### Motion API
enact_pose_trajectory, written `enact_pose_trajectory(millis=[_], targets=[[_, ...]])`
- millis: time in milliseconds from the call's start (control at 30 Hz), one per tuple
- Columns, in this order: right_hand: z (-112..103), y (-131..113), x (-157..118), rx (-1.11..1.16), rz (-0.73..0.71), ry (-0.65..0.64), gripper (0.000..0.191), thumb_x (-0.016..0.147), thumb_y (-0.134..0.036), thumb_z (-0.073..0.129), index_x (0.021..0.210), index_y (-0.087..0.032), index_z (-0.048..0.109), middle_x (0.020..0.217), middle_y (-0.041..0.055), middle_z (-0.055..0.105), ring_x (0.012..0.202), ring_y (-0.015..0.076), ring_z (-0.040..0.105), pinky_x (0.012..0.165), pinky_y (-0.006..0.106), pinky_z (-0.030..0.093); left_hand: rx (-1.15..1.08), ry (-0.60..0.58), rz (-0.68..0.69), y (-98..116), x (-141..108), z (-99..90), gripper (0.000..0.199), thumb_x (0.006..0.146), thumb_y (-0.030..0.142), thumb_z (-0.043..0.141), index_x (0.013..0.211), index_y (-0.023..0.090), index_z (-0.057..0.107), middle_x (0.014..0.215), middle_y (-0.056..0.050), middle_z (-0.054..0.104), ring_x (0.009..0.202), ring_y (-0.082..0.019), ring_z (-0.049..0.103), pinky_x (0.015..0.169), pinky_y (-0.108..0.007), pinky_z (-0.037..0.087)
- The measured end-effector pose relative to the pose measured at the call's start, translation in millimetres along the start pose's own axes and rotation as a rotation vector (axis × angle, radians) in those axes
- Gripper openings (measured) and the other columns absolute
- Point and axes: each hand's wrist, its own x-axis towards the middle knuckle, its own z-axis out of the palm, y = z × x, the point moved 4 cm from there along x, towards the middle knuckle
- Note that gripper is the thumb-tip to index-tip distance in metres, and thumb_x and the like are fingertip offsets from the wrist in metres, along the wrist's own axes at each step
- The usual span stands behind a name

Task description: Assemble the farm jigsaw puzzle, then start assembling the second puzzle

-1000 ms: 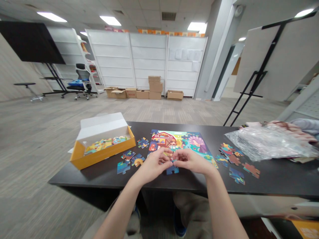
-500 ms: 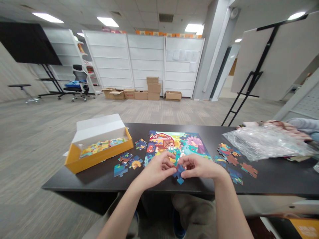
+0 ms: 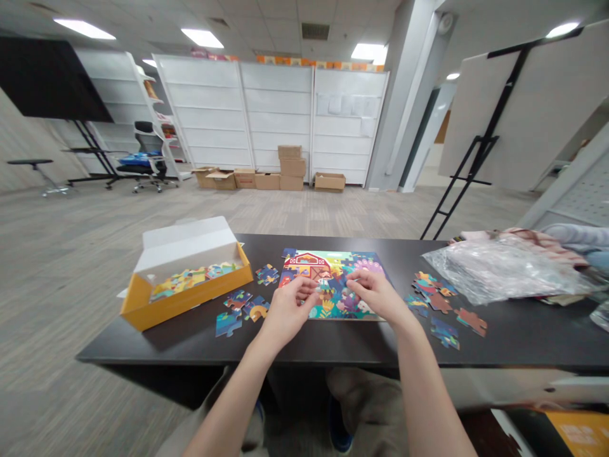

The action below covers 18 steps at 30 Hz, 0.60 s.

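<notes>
A colourful farm-scene puzzle (image 3: 328, 256) lies on the dark table, partly hidden by my hands. Over its left part is my left hand (image 3: 294, 306), fingers loosely curled and apart from the thumb, with nothing visible between them. My right hand (image 3: 378, 297) is over the right part, its thumb and fingers pinching the edge of a dark blue puzzle piece (image 3: 339, 284) at the middle of the picture. The piece blends with the print, so its outline is unclear. Loose pieces lie left (image 3: 229, 322) and right (image 3: 445, 331) of the puzzle.
At the left of the table (image 3: 295, 346) stands an open yellow box (image 3: 190, 306) holding more pieces. Clear plastic bags (image 3: 499, 270) and folded cloth lie at the right. Beyond are cardboard boxes (image 3: 292, 167), white shelves and a board stand.
Both hands have moved up and away from the table's front edge, and farther apart. The blue piece that was between them near the edge is now over the puzzle's middle.
</notes>
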Motion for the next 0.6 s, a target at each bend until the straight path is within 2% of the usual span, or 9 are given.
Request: enact_pose_trajectory(millis=[133,233,467,533,600], targets=[[17,-9,0,0.029,0.01,-0.076,0.034,0.082,-0.052,0.062,0.087,-0.019,0.063,0.059,-0.0018,0.059,0.053,0.0153,0.058,0.053,0.027,0.044,-0.091,-0.046,-0.028,-3,3,7.0,0.02,0.082,0.03,0.068,0.097,0.018,0.064,0.085,-0.005,0.072,0.082,-0.019,0.072,0.077,-0.032,0.059],[25,-16,-1,0.046,0.009,-0.134,0.035,0.084,-0.055,0.059,0.086,-0.019,0.061,0.06,-0.002,0.057,0.056,0.0167,0.062,0.056,0.028,0.046,-0.181,-0.1,-0.086,-5,6,10.8,0.026,0.079,0.028,0.07,0.101,0.017,0.06,0.079,-0.002,0.07,0.078,-0.018,0.072,0.076,-0.032,0.059],[23,-21,-2,0.032,-0.025,-0.169,0.04,0.086,-0.06,0.057,0.079,-0.02,0.059,0.062,-0.0014,0.057,0.06,0.0162,0.062,0.058,0.028,0.047,-0.26,-0.072,-0.103,-7,12,9.1,0.027,0.078,0.025,0.069,0.101,0.017,0.059,0.076,0.001,0.062,0.069,-0.014,0.067,0.07,-0.028,0.058],[23,-22,-3,0.048,-0.035,-0.165,0.039,0.085,-0.058,0.06,0.083,-0.019,0.063,0.065,-0.0008,0.059,0.06,0.0158,0.061,0.059,0.029,0.049,-0.247,-0.081,-0.098,-4,10,7.3,0.032,0.078,0.025,0.069,0.107,0.017,0.058,0.08,0.0,0.063,0.068,-0.013,0.066,0.068,-0.026,0.057],[25,-23,-3,0.068,-0.054,-0.15,0.038,0.084,-0.055,0.062,0.09,-0.019,0.066,0.073,0.0012,0.064,0.061,0.0151,0.06,0.06,0.029,0.05,-0.211,-0.137,-0.056,2,9,4.9,0.043,0.078,0.024,0.069,0.119,0.019,0.057,0.096,-0.004,0.066,0.077,-0.014,0.067,0.066,-0.024,0.056]])
